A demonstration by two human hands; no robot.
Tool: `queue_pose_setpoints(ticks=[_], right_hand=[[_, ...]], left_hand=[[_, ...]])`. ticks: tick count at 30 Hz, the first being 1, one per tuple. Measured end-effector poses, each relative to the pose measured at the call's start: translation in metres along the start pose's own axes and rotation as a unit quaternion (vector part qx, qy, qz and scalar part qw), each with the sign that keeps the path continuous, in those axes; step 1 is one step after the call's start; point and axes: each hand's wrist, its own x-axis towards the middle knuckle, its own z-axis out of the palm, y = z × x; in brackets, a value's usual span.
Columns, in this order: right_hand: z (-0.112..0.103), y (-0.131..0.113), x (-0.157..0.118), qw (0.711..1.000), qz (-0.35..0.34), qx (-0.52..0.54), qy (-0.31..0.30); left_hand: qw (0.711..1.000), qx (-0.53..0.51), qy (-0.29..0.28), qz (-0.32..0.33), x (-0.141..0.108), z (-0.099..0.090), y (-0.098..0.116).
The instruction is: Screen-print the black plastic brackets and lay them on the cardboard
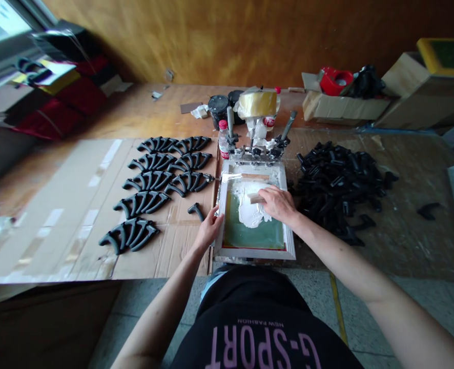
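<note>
Black shirt (250, 328) reads "G-SPORT", "NEW FASHION". Right hand (277, 203) grips squeegee (255, 198) over white paste (250, 212); left hand (210, 225) at screen frame (290, 238), grip unclear.

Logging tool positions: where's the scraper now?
Head view, just right of centre: the scraper is in the right hand, at the white paste inside the pale frame.

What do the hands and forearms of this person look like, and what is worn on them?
The left hand and right hand look bare, without gloves. No sleeve covers the left forearm or right forearm, and I see no watch or bracelet. The person wears a black top with dusty-pink lettering, "G-SPORT".
</note>
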Motion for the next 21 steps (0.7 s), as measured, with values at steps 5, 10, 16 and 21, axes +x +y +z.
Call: queue_pose_setpoints(ticks=[5, 10, 16, 21], right_hand=[[0.012, -0.010, -0.014, 0.998, -0.044, -0.030, 0.017], [0.017, -0.010, -0.040, 0.990, -0.139, -0.013, -0.011], [-0.003, 0.006, -0.042, 0.979, -0.191, 0.048, -0.049], [0.014, 0.001, -0.039, 0.985, -0.157, 0.025, 0.060]], left_hand=[[0.999, 0.029, -0.014, 0.012, 0.002, 0.003, -0.009], [0.999, 0.033, 0.008, 0.008, 0.003, 0.004, -0.009], [1.000, 0.010, 0.029, -0.003, 0.000, 0.005, 0.000], [1.000, -0.027, 0.014, 0.007, -0.003, 0.004, 0.004]])
